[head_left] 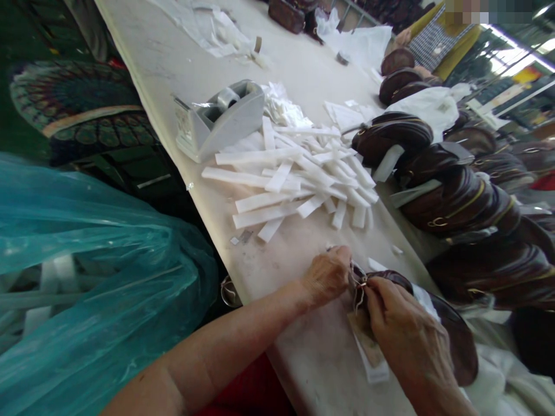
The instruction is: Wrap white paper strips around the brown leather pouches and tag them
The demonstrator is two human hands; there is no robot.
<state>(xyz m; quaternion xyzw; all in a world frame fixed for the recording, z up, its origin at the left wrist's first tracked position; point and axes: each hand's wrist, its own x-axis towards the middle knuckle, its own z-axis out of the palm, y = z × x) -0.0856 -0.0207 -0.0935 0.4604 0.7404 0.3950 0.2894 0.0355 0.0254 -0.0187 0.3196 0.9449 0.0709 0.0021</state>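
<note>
A dark brown leather bag (455,335) lies at the table's near right, partly hidden under my right hand (405,329). The fingers of that hand are pinched on a thin pale string (359,296) by the bag's metal fitting. My left hand (330,273) is closed at the bag's left end, close to the string; what its fingertips grip is too small to make out. Below the string hang a brown tag (365,340) and a white label (376,372). Beyond my hands, white foam strips (303,173) are heaped on the table.
A grey tape dispenser (225,115) stands behind the strips on the left. Many brown bags (472,202) line the right side. A teal plastic bag (143,260) and a patterned chair (87,104) are left of the table (260,277). Another person (437,40) is at the far right.
</note>
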